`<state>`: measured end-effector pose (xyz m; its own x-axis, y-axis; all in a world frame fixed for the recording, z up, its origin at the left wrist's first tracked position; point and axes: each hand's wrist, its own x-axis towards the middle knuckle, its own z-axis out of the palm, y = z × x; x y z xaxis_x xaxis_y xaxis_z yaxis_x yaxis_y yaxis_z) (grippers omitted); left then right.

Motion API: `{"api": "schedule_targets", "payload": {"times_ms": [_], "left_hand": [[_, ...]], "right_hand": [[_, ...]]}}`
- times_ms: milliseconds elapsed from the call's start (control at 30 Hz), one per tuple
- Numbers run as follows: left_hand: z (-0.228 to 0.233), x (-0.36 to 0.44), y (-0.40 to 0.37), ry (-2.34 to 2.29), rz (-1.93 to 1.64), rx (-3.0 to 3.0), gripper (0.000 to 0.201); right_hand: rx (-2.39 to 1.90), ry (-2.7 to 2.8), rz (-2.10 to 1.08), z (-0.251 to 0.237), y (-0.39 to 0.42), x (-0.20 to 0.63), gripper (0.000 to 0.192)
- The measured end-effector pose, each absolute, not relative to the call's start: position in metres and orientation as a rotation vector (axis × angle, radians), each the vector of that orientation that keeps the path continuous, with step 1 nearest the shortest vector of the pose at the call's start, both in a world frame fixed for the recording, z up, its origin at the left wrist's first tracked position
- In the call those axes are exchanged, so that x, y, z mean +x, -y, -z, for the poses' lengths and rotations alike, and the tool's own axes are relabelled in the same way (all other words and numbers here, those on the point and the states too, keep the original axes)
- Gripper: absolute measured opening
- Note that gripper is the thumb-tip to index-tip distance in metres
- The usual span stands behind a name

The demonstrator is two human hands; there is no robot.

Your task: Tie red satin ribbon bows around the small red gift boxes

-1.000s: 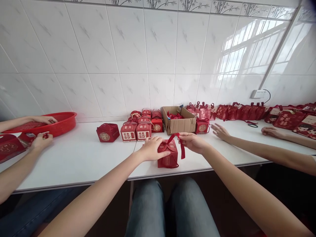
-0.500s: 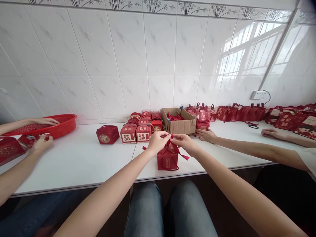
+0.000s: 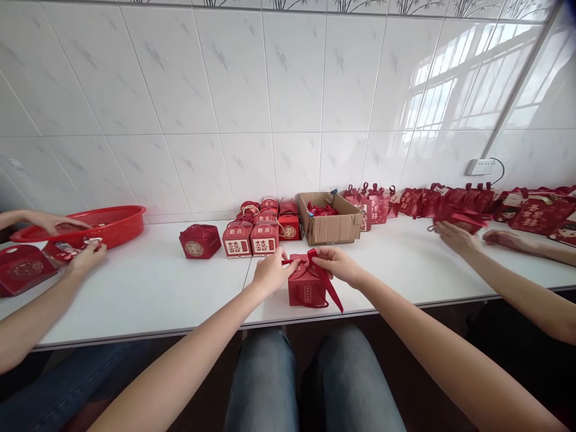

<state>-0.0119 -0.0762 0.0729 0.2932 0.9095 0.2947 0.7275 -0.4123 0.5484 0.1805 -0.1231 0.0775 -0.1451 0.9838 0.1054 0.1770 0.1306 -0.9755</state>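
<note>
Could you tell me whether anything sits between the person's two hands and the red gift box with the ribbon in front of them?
Nothing visible does. The left hand and right hand are already on the ribbon atop the red gift box; the cardboard box and the other red boxes stand behind it.

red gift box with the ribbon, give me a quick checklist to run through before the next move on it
1. Red gift box sits upright on the white table: ok.
2. Box well back from the table's front edge: not ok, it stands close to it.
3. Both hands on the ribbon at the box top, left hand on one side and right hand on the other: ok.
4. Ribbon tails under control: not ok, one tail hangs down the box's right side.
5. Knot snug: cannot tell, the fingers cover it.
6. Neighbours' hands apart from the box: ok, the nearest, a co-worker's hand, is off to the right.
</note>
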Motion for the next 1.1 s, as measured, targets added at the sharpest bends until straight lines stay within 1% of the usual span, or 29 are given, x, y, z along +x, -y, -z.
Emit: {"api": "schedule_targets", "payload": {"times_ms": [67, 200, 367, 500, 567, 633, 700, 800, 867, 933, 1033, 1100], "left_hand": [[-0.079, -0.011, 0.071, -1.422, -0.792, 2.265, 0.030], [-0.108, -0.010, 0.067, -1.126, -0.657, 2.336, 0.010], [-0.147, -0.003, 0.079, -0.897, -0.544, 2.456, 0.020], [-0.157, 0.011, 0.077, -0.913, -0.571, 2.498, 0.021], [-0.157, 0.020, 0.072, -0.960, -0.608, 2.499, 0.018], [-0.155, 0.030, 0.068, -1.012, -0.658, 2.502, 0.013], [-0.152, 0.036, 0.067, -1.085, -0.780, 2.505, 0.010], [-0.144, 0.034, 0.069, -1.244, -1.090, 2.431, 0.021], [-0.135, 0.024, 0.071, -1.297, -1.215, 2.347, 0.019], [-0.124, 0.012, 0.072, -1.244, -1.175, 2.306, 0.019], [-0.108, -0.001, 0.072, -1.092, -0.992, 2.292, 0.023], [-0.100, -0.004, 0.071, -1.033, -0.911, 2.279, 0.021]], "right_hand": [[-1.280, 1.471, -1.056, -0.078, 0.121, 0.176, 0.024], [-1.447, 1.462, -0.909, -0.081, 0.111, 0.164, 0.013], [-1.513, 1.527, -0.714, -0.084, 0.103, 0.157, 0.006], [-1.449, 1.616, -0.728, -0.088, 0.111, 0.158, 0.006], [-1.418, 1.648, -0.754, -0.088, 0.116, 0.158, 0.006], [-1.404, 1.652, -0.765, -0.087, 0.118, 0.158, 0.012], [-1.404, 1.627, -0.762, -0.085, 0.118, 0.158, 0.019], [-1.400, 1.590, -0.777, -0.081, 0.114, 0.158, 0.022], [-1.381, 1.584, -0.802, -0.079, 0.112, 0.159, 0.022], [-1.359, 1.582, -0.817, -0.077, 0.112, 0.160, 0.022], [-1.342, 1.576, -0.813, -0.075, 0.113, 0.160, 0.022], [-1.340, 1.569, -0.802, -0.074, 0.113, 0.160, 0.022]]}}
